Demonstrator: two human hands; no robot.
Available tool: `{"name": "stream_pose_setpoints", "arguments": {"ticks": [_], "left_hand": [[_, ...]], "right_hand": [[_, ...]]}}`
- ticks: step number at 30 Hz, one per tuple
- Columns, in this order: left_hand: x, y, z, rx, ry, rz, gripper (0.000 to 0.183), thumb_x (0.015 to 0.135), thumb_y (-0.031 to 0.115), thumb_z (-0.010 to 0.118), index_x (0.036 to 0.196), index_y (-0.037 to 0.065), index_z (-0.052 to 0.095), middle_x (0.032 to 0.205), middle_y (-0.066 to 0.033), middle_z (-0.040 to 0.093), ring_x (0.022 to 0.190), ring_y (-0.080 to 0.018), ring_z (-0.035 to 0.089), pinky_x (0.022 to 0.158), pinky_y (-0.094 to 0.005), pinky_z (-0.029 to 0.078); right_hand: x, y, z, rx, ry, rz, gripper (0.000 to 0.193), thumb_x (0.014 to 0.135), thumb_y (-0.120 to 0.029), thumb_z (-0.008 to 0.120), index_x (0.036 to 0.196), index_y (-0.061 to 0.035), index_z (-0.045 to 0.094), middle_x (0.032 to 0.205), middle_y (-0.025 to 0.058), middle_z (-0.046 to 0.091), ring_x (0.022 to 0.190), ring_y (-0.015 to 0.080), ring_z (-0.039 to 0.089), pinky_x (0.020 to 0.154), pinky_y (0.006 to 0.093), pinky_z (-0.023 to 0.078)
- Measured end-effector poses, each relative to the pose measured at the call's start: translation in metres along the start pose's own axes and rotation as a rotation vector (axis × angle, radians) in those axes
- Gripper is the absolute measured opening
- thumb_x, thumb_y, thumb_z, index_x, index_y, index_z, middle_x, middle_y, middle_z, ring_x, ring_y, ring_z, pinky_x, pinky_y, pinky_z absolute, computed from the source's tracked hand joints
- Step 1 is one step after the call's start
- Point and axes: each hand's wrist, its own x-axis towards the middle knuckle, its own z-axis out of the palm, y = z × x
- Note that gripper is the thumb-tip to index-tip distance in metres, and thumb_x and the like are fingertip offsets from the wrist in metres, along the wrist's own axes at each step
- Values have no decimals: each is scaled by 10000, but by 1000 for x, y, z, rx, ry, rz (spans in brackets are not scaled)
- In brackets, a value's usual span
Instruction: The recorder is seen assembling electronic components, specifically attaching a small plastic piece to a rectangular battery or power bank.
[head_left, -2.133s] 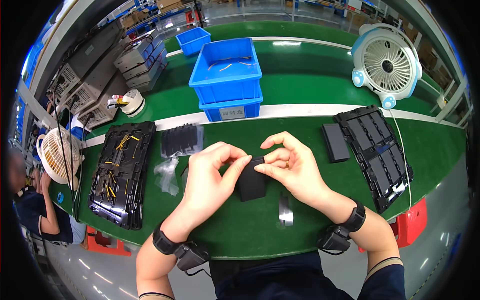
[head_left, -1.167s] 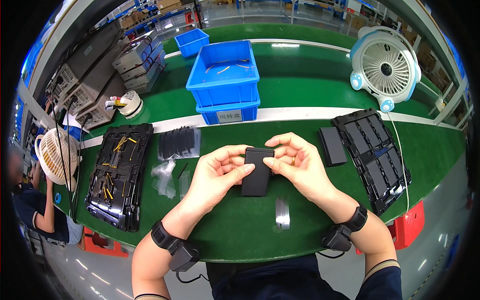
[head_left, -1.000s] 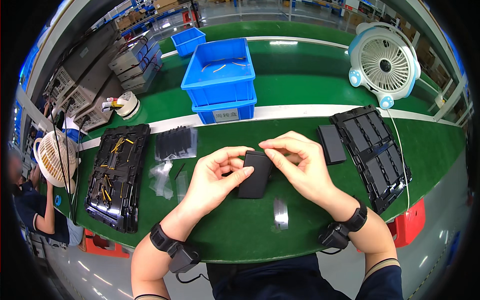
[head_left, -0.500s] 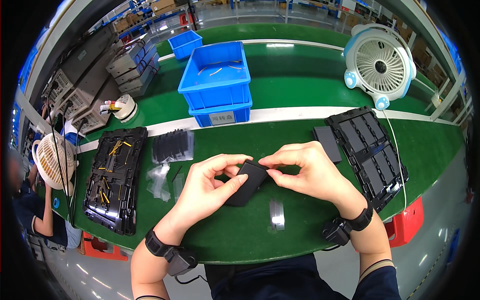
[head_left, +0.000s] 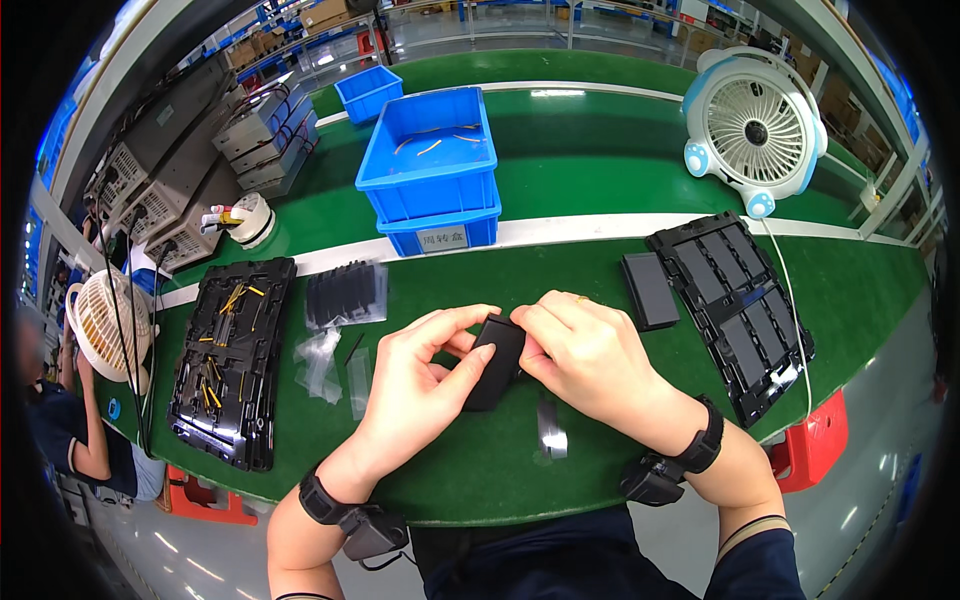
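Note:
My left hand (head_left: 415, 390) is closed on a flat black rectangular block (head_left: 494, 375), thumb on its face and fingers behind its far edge. The block is held tilted above the green table. Against the block's upper right edge, my right hand (head_left: 590, 360) is closed in a pinch; whatever lies between its fingertips is hidden. Just below the hands a shiny transparent strip (head_left: 551, 432) lies on the table. A similar black block (head_left: 650, 291) rests to the right, beside a black tray (head_left: 748, 318) with several grey-black blocks in its slots.
On the left lies a black tray (head_left: 225, 365) with yellow strips. Next to it are a bag of black strips (head_left: 346, 293) and crumpled film (head_left: 319, 364). Stacked blue bins (head_left: 428, 190) stand behind; fans (head_left: 755, 132) flank the table. A person's arm (head_left: 92, 430) shows at far left.
My right hand has turned and its fingers have curled in closer against the block's edge. The block now stands a little more upright in my left hand.

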Motion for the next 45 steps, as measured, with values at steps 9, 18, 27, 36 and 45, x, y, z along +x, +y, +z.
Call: {"name": "stream_pose_setpoints", "arguments": {"ticks": [9, 18, 27, 36, 45], "left_hand": [[-3, 8, 1, 132, 34, 21, 307, 788, -37, 612, 1094, -28, 598, 893, -58, 636, 754, -62, 590, 574, -186, 526], [-5, 7, 3, 138, 50, 41, 283, 789, -49, 586, 1068, -6, 602, 822, -101, 618, 689, -131, 628, 537, -231, 543], [-4, 8, 2, 117, 32, -31, 300, 797, -25, 615, 1097, -14, 599, 813, -43, 634, 716, -52, 578, 560, -190, 515], [-4, 3, -4, 41, 3, -37, 300, 782, -33, 593, 1082, -28, 600, 839, -94, 638, 698, -97, 619, 537, -223, 536], [-4, 3, -5, 38, -1, -57, 298, 793, -26, 602, 1092, -25, 601, 817, -55, 630, 710, -66, 587, 566, -200, 513]], "right_hand": [[1, -9, 1, 70, -29, 216, 144, 666, -22, 631, 772, -39, 536, 717, 89, 536, 670, 283, 581, 557, 388, 489], [4, -8, -2, 91, -21, 267, 94, 661, -53, 641, 733, -43, 582, 713, 70, 560, 723, 250, 560, 636, 364, 483], [4, -5, -3, 45, 4, 226, 94, 650, -61, 651, 716, -44, 586, 703, 59, 547, 726, 235, 546, 617, 352, 481], [5, -1, 2, 162, 20, 121, 140, 642, -9, 658, 768, -32, 602, 703, 67, 560, 688, 238, 546, 609, 339, 469], [6, -2, -3, 169, -2, 139, 97, 668, -28, 653, 738, -29, 585, 696, 67, 535, 717, 245, 544, 637, 352, 474]]}}
